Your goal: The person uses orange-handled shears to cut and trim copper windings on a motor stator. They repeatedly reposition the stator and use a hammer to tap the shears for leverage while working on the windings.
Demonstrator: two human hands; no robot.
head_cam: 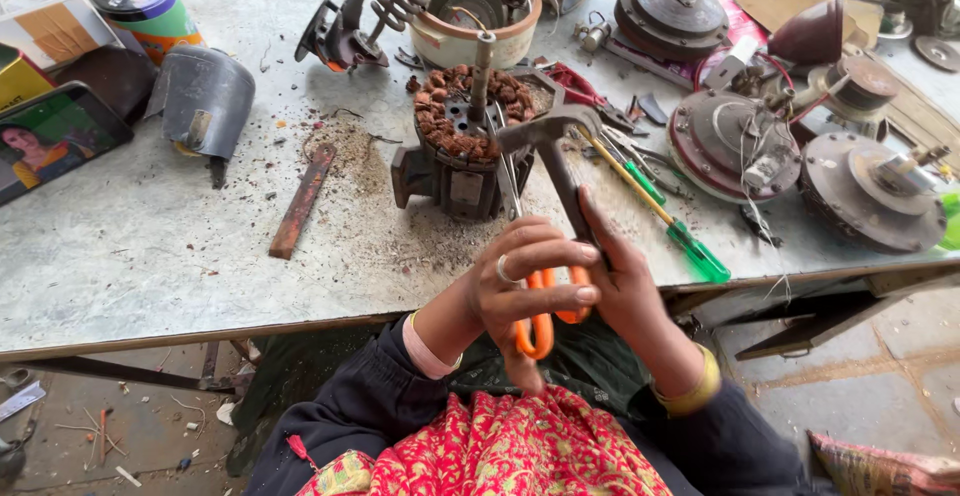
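Both hands meet close together in front of the body, forearms coming up from dark sleeves. The left hand [525, 276] has a ring on one finger and its fingers are curled inward, thumb pointing down. The right hand [620, 281] stands just beside it, touching it, fingers closed in a grip, with a yellow bangle at the wrist.

A worn grey workbench [150, 256] carries everything, with the motor stator [465, 146] of copper windings standing near its middle. Left of the stator lies a rusty flat file [300, 202] amid dust and filings, and farther left a curved grey metal cover [205, 96]. Behind the stator sits a round bowl-shaped housing [475, 16]. Just right of the stator lie green-handled screwdrivers [690, 246], and beyond them several round motor discs [870, 191].
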